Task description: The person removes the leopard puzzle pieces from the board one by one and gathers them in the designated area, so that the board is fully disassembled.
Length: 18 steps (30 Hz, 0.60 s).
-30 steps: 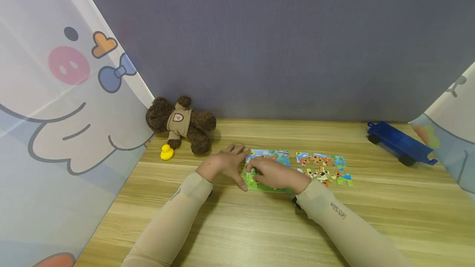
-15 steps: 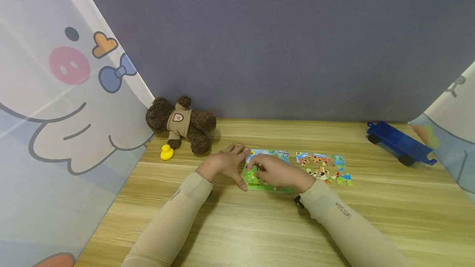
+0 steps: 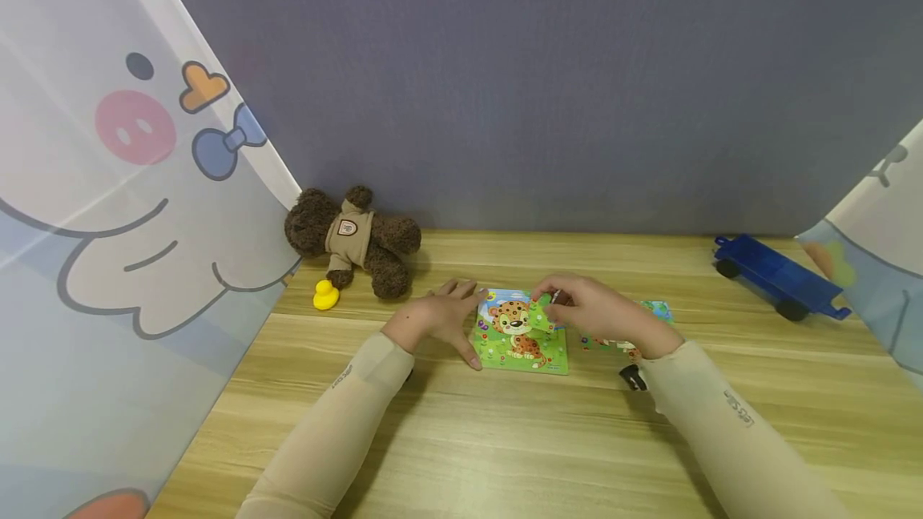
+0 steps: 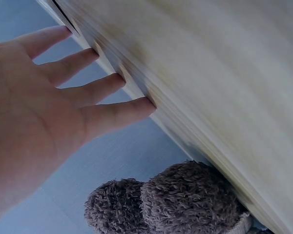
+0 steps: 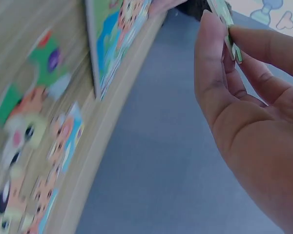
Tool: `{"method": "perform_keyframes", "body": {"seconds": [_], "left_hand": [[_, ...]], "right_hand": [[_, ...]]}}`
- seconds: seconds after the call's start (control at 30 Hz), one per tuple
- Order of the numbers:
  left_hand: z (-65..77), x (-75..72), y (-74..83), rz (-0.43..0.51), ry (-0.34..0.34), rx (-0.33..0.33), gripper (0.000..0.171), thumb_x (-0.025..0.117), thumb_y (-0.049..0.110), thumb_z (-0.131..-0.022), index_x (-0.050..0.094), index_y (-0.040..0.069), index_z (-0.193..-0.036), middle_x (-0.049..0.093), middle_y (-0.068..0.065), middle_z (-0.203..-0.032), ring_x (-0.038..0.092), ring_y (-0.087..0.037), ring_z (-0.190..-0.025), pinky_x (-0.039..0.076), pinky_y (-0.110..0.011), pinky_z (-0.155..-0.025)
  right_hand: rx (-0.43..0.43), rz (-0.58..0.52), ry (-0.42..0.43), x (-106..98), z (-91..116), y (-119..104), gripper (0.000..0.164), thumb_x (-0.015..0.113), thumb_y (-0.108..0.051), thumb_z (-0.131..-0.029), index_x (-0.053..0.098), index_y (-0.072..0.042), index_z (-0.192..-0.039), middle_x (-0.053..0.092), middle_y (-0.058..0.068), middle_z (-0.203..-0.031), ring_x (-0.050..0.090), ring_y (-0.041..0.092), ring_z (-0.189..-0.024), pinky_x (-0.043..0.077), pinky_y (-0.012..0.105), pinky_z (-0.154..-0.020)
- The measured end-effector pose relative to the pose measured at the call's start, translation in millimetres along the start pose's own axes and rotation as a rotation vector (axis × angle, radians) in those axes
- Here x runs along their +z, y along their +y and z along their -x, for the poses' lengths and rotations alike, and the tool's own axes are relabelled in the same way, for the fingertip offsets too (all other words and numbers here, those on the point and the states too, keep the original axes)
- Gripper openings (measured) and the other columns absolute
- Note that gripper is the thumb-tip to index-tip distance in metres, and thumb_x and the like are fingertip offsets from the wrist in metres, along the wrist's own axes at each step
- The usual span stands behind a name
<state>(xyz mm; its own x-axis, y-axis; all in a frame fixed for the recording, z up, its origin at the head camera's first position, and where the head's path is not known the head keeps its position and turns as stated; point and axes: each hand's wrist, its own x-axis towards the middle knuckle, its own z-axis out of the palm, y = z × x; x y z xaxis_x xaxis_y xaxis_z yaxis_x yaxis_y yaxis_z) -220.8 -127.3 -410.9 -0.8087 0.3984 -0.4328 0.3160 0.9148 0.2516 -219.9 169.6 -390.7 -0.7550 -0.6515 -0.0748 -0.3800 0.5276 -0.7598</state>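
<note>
A square puzzle board (image 3: 515, 359) with a spotted leopard cub on green grass lies flat on the table. At its left edge my left hand (image 3: 441, 319) rests with fingers spread; in the left wrist view those fingers are straight, their tips at the table surface. Above the board's right side, my right hand (image 3: 594, 312) pinches a green puzzle piece (image 3: 539, 316) between thumb and fingers. The right wrist view shows the piece (image 5: 223, 24) edge-on. Loose puzzle pieces (image 3: 658, 309) lie right of the board, partly hidden under my right hand and wrist.
A brown teddy bear (image 3: 351, 239) in a beige shirt lies at the back left, beside a small yellow duck (image 3: 326, 295). At the back right stands a blue toy wagon (image 3: 779, 275). A grey panel (image 3: 505, 86) rises behind the wooden table (image 3: 461, 455).
My right hand has lifted off the board and moved right, now carrying the green puzzle piece. More of the leopard picture shows. My left hand has stayed in place.
</note>
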Motion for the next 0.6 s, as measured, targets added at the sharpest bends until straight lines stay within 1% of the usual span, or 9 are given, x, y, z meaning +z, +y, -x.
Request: {"method": "perform_keyframes", "body": {"seconds": [0.07,0.13,0.17,0.33,0.37,0.43,0.5,0.53,0.6], "left_hand": [[0.2,-0.1,0.2,0.0,0.0,0.003,0.137,0.095,0.064,-0.07,0.014,0.026,-0.174,0.004,-0.007,-0.184,0.0,-0.044,-0.169,0.012,-0.073,-0.133],[0.2,-0.2,0.4,0.002,-0.002,0.007,0.137,0.095,0.063,-0.07,0.014,0.026,-0.174,0.003,-0.007,-0.184,0.0,-0.044,-0.169,0.011,-0.074,-0.133],[0.0,-0.1,0.3,0.004,-0.002,0.009,0.137,0.095,0.063,-0.07,0.014,0.026,-0.174,0.002,-0.007,-0.184,-0.001,-0.044,-0.169,0.011,-0.074,-0.132],[-1.8,1.9,-1.0,0.014,-0.004,0.013,0.139,0.096,0.063,-0.069,0.013,0.026,-0.174,0.001,-0.007,-0.184,-0.002,-0.044,-0.169,0.01,-0.075,-0.132],[-2.3,2.4,-1.3,0.015,-0.003,0.013,0.139,0.096,0.064,-0.069,0.013,0.026,-0.174,0.001,-0.007,-0.184,-0.001,-0.044,-0.169,0.01,-0.075,-0.132],[-2.8,3.1,-1.7,0.016,0.0,0.011,0.14,0.096,0.064,-0.068,0.014,0.026,-0.174,0.001,-0.007,-0.184,-0.001,-0.044,-0.169,0.01,-0.075,-0.132],[-2.9,3.0,-1.6,0.016,0.002,0.009,0.14,0.096,0.064,-0.068,0.014,0.026,-0.174,0.002,-0.006,-0.184,-0.001,-0.044,-0.169,0.01,-0.075,-0.132],[-2.8,2.9,-1.5,0.016,0.002,0.008,0.14,0.096,0.063,-0.068,0.014,0.026,-0.174,0.002,-0.006,-0.184,-0.001,-0.044,-0.169,0.01,-0.075,-0.132],[-2.5,2.5,-1.3,0.014,0.004,0.008,0.14,0.096,0.064,-0.067,0.014,0.026,-0.174,0.002,-0.007,-0.184,-0.001,-0.044,-0.169,0.01,-0.075,-0.132]], "right_hand": [[0.001,0.011,0.017,-5,7,5,0.028,0.061,-0.013,-0.108,0.066,-0.01,-0.135,0.071,0.009,-0.106,0.068,0.029,-0.088,0.055,0.031,-0.057],[-0.009,0.016,0.027,-9,14,11,0.028,0.061,-0.013,-0.108,0.066,-0.008,-0.135,0.071,0.009,-0.107,0.07,0.026,-0.09,0.058,0.033,-0.064],[-0.008,0.016,0.029,-11,17,13,0.028,0.061,-0.013,-0.108,0.066,-0.008,-0.135,0.07,0.009,-0.108,0.07,0.026,-0.09,0.059,0.033,-0.066],[0.001,-0.004,0.005,-19,34,24,0.027,0.06,-0.008,-0.108,0.065,-0.005,-0.134,0.067,0.011,-0.107,0.07,0.029,-0.083,0.061,0.036,-0.067],[0.008,0.001,-0.003,-21,36,26,0.025,0.06,-0.008,-0.108,0.066,-0.006,-0.132,0.067,0.01,-0.104,0.069,0.029,-0.082,0.06,0.035,-0.066],[0.021,-0.008,-0.032,-23,41,29,0.024,0.059,-0.006,-0.107,0.066,-0.005,-0.13,0.067,0.01,-0.099,0.068,0.028,-0.078,0.058,0.035,-0.06],[0.028,-0.016,-0.069,-24,46,32,0.022,0.059,-0.005,-0.106,0.065,-0.005,-0.127,0.067,0.01,-0.095,0.07,0.027,-0.077,0.057,0.036,-0.056],[0.033,-0.022,-0.089,-24,47,34,0.021,0.059,-0.004,-0.106,0.065,-0.005,-0.125,0.067,0.011,-0.093,0.07,0.026,-0.078,0.056,0.034,-0.053],[0.053,-0.043,-0.131,-23,50,37,0.019,0.059,-0.004,-0.106,0.064,-0.006,-0.124,0.068,0.016,-0.095,0.072,0.025,-0.078,0.054,0.032,-0.051]]}}
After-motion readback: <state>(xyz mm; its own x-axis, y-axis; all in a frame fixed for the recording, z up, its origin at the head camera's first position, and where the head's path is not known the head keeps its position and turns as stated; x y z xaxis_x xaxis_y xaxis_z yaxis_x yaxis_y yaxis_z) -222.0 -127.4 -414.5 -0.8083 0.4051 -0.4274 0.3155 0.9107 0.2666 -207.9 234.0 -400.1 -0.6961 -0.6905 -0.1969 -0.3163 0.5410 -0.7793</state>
